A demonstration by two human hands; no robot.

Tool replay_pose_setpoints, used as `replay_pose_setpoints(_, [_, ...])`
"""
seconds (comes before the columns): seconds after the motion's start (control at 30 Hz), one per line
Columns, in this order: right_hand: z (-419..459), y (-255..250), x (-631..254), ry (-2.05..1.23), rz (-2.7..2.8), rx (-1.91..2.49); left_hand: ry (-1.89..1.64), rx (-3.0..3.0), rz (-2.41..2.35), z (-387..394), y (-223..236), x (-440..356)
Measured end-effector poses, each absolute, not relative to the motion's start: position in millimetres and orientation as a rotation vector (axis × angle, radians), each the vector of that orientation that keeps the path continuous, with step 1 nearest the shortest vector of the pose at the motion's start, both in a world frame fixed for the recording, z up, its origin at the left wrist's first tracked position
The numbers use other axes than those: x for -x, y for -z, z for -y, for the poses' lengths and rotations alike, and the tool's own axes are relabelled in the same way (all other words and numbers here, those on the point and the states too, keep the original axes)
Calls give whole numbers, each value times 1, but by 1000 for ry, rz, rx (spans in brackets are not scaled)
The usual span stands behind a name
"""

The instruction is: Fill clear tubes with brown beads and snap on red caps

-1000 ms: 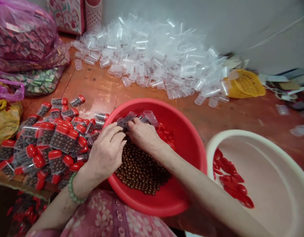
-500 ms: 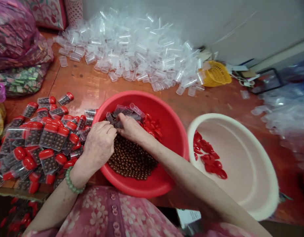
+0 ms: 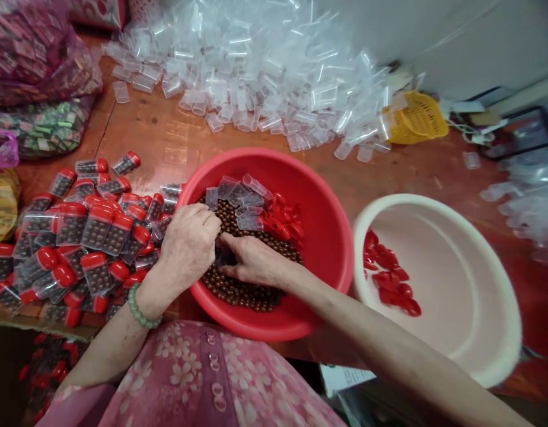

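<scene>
A red basin [image 3: 330, 255] holds small brown balls [image 3: 245, 296], several clear plastic containers [image 3: 245, 196] and red caps [image 3: 283, 216]. Inside it, my right hand [image 3: 256, 261] is closed round a clear plastic container [image 3: 225, 256], low over the balls. My left hand [image 3: 189, 240], a green bead bracelet at its wrist, is curled at the basin's left side, knuckles up, almost touching the right fingertips. Its fingertips are hidden, so what they hold cannot be made out. Left of the basin lies a pile of filled, red-capped containers [image 3: 96, 225].
A large heap of clear containers [image 3: 256, 77] spreads along the back, ending at a yellow basket [image 3: 419, 118]. At the right, a cream basin [image 3: 456, 284] has red caps [image 3: 389, 279] in it. Purple bags [image 3: 29, 65] of small packets stand at the far left.
My right hand has come down from the clear containers to the brown balls, with one container in its fingers. My left hand stays at the basin's left side. The camera view has shifted slightly.
</scene>
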State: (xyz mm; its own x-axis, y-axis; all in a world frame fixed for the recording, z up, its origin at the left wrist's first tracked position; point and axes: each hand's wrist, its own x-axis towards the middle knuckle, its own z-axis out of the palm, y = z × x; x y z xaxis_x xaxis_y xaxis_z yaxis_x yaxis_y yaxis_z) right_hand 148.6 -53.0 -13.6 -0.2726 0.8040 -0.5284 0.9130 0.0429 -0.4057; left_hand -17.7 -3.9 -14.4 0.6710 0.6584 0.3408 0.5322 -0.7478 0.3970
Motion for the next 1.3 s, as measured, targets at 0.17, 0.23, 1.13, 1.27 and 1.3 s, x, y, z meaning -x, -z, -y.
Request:
replay_pose_setpoints(0.17, [56,12,-154,925,-2338,-1770,-685,-2632,-968,4,12,18])
replay_pose_setpoints(0.23, [54,14,-151,680,-2440,-1604,-690,-2630,-962,4,12,17])
replay_pose_setpoints(1.13, [50,0,-170,1997,-2525,-1563,-516,-1983,-734,10,-17,36])
replay_pose_setpoints(1.27, [54,-15,-178,2139,-2518,-1638,-332,-1964,-638,12,-13,33])
replay_pose_setpoints(1.3, [56,-19,-179,2137,-2537,-1646,-308,-1950,-630,12,-10,30])
